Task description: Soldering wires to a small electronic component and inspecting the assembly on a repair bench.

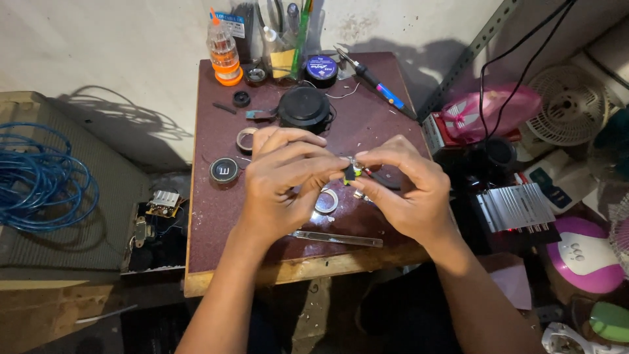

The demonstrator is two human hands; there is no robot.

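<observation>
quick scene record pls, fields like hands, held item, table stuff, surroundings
left hand: left hand pinches a small black and yellow part from its left
right hand: right hand grips the same part from its right
surface: small dark red table with a wooden front edge
on table: round black cap, orange screwdriver bit bottle, soldering iron, tape ring, metal strip
left of table: blue cable coil
right of table: silver finned amplifier, white fan
</observation>
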